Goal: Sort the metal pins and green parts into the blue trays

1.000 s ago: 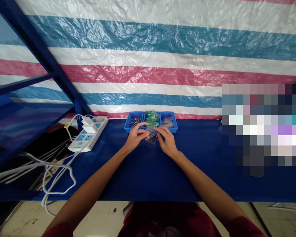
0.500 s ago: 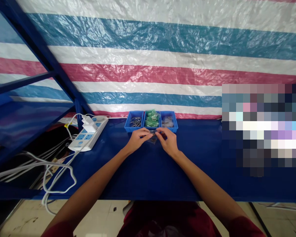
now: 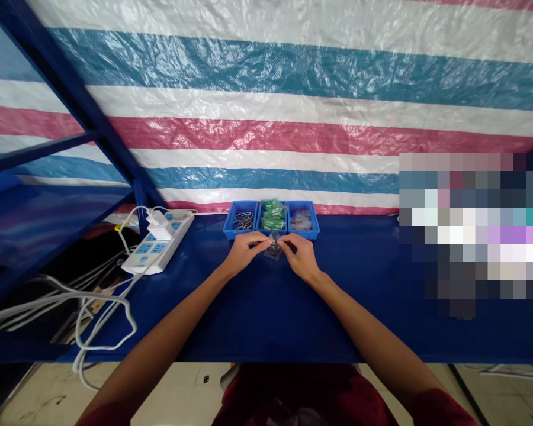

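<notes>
A small clear plastic bag [image 3: 273,251] hangs between my hands, just in front of the blue bins. My left hand [image 3: 245,251] pinches its upper edge from the left, thumb against fingers. From the other side my right hand [image 3: 301,253] pinches the same edge. Something small and dark shows inside the bag, too small to name. Behind my hands stand three blue bins: the left bin [image 3: 227,228] holds small metal pieces [image 3: 244,220], the middle one green packets [image 3: 273,214], the right one clear plastic bags [image 3: 301,220].
A white power strip [image 3: 159,242] with a plugged-in charger [image 3: 159,226] lies on the blue table [image 3: 266,319] to the left. Loose white cables [image 3: 128,322] loop over the table's left edge. A striped plastic sheet [image 3: 266,133] hangs behind. A blurred patch covers the right side.
My fingers have closed together along the bag's upper edge, the left ones coming down from a more spread pose. The bins have stayed in place.
</notes>
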`<state>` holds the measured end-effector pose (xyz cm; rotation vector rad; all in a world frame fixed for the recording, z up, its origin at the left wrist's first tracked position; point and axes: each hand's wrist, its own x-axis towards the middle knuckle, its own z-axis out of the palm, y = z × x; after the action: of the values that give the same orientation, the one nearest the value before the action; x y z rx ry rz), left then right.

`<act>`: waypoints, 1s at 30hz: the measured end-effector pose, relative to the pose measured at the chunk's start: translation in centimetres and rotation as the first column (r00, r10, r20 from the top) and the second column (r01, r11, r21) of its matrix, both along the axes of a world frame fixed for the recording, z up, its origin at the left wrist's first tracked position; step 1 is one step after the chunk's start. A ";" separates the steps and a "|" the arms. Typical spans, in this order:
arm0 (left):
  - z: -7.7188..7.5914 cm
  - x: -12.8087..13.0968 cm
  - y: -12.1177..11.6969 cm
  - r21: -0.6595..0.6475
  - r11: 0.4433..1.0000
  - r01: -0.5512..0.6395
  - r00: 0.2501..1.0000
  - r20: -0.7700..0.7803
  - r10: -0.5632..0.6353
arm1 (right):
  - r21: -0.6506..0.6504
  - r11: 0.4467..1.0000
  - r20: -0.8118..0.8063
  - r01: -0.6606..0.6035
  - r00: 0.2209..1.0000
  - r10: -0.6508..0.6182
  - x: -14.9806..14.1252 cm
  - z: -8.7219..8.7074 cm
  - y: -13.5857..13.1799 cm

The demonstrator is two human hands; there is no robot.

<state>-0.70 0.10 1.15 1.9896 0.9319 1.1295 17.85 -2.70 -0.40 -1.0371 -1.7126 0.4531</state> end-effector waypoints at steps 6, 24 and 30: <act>-0.4 0.1 0.0 -0.072 0.997 -0.036 0.998 0.049 0.040 | -0.037 0.999 -0.055 0.033 0.998 -0.035 -0.1 -0.1 0.1; -0.2 -0.2 0.2 -0.087 0.965 -0.248 0.957 0.131 0.258 | -0.427 0.887 -0.741 -0.178 0.631 -0.230 1.5 0.9 1.8; -1.1 -0.1 0.5 0.138 0.981 -0.134 0.974 -0.166 0.156 | -0.489 0.871 -0.635 -0.053 0.706 -0.314 1.2 0.5 1.6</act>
<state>-0.84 0.63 0.02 2.1812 1.1382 1.1301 19.00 -1.08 0.10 -1.1232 -0.8285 1.0649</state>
